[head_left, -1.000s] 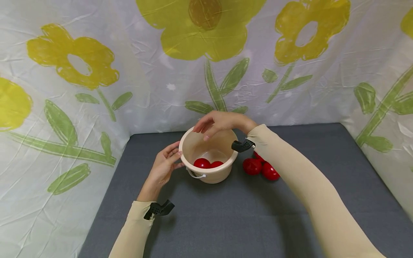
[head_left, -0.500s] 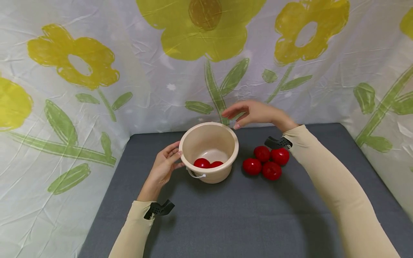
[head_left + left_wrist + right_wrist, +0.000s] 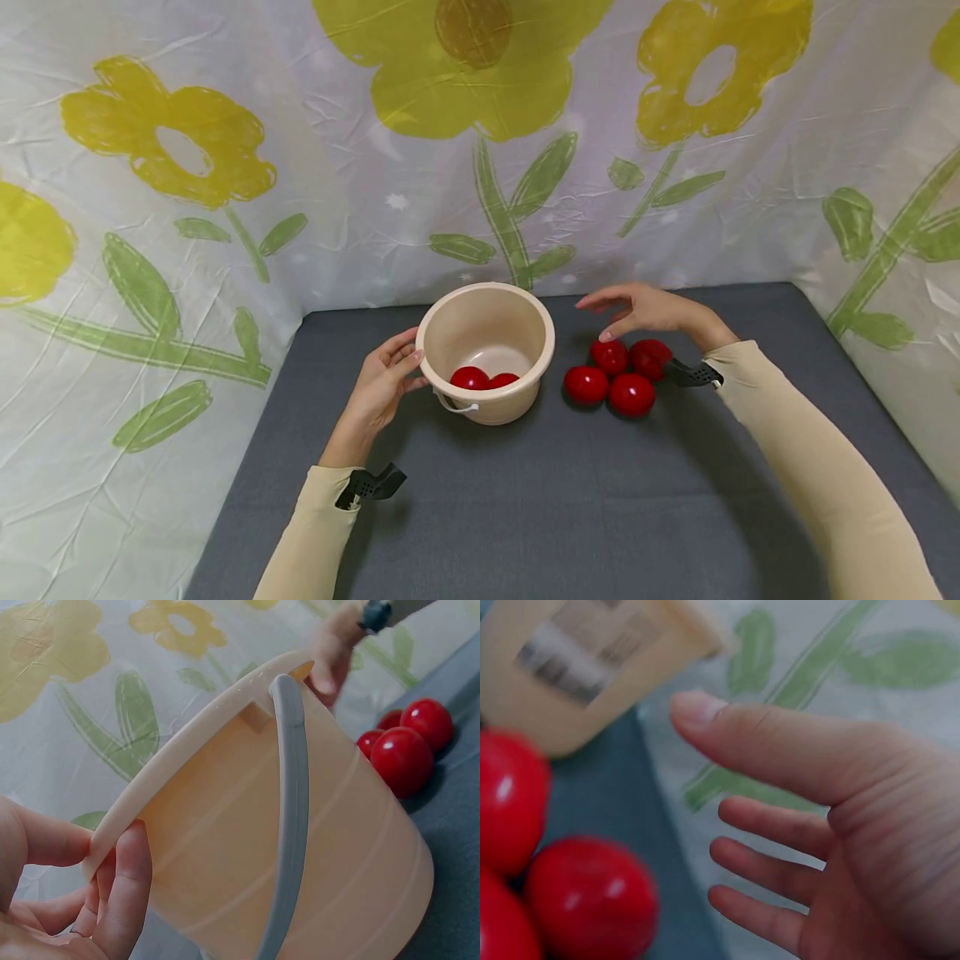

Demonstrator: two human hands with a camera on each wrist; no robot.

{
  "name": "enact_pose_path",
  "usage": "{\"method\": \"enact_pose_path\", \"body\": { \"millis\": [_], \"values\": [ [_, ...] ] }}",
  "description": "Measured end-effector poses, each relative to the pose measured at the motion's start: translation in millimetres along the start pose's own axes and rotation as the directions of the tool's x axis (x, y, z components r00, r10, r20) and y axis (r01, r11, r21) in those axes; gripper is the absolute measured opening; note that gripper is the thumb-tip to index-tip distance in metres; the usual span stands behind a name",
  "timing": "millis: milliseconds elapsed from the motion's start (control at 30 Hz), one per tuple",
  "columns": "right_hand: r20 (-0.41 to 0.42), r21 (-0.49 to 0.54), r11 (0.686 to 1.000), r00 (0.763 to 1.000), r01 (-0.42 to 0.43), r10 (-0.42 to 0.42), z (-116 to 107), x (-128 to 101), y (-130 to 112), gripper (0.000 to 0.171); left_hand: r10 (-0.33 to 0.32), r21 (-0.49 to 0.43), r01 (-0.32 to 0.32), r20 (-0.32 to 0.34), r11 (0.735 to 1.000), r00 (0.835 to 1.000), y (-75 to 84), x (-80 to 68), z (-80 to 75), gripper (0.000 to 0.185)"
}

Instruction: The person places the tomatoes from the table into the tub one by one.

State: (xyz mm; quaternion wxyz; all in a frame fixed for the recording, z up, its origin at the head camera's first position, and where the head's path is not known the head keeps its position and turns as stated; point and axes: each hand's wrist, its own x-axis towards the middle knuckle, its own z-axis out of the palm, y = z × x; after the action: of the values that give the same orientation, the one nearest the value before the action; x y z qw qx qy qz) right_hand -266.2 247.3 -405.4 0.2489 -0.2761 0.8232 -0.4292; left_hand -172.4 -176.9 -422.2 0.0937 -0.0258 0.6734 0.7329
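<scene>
And L hand [image 3: 382, 383] pinches the bucket [image 3: 513, 408] mid-frame by its rim [image 3: 244, 691], prob. to steady it, two red balls [image 3: 469, 378] inside, as R hand [image 3: 651, 310], loosely spread & empty, hovers right of ctr over four more balls [image 3: 632, 395].

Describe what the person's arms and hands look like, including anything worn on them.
The left hand and right hand are bare, without gloves. The left sleeve and right sleeve are long, plain beige and fairly close-fitting, ending at the wrists. At the cuffs sit a left wrist device and a right wrist device, both small, black and angular. No cables show.
</scene>
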Motion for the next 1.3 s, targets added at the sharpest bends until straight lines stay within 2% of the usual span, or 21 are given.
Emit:
{"method": "enact_pose_path", "body": {
  "millis": [200,400,533,1000,1300],
  "values": [
    [0.033,-0.068,0.997,0.999,-0.034,0.037,13.3,-3.2,32.9,0.062,0.001,-0.008,-0.001,0.003,1.000,1.000,-0.3,0.7,0.3,0.052],
    [0.050,-0.130,0.985,0.991,-0.115,0.123,21.2,-2.1,46.1,0.064,-0.006,-0.008,0.006,0.002,1.000,1.000,-1.3,1.4,0.6,0.052],
    [0.061,-0.135,0.981,0.987,-0.141,0.150,23.2,-1.0,47.2,0.063,-0.011,-0.008,0.011,-0.001,1.000,1.000,-1.9,1.3,0.3,0.052],
    [0.034,-0.168,0.980,0.993,-0.107,0.114,20.9,-1.2,42.4,0.054,-0.009,-0.010,0.010,0.005,1.000,1.000,-1.0,0.6,0.3,0.053],
    [0.008,-0.139,0.986,0.995,-0.094,0.096,5.1,-0.6,24.9,0.054,-0.007,-0.015,0.007,-0.001,1.000,1.000,-0.5,0.8,-0.6,0.053]
  ]
}}
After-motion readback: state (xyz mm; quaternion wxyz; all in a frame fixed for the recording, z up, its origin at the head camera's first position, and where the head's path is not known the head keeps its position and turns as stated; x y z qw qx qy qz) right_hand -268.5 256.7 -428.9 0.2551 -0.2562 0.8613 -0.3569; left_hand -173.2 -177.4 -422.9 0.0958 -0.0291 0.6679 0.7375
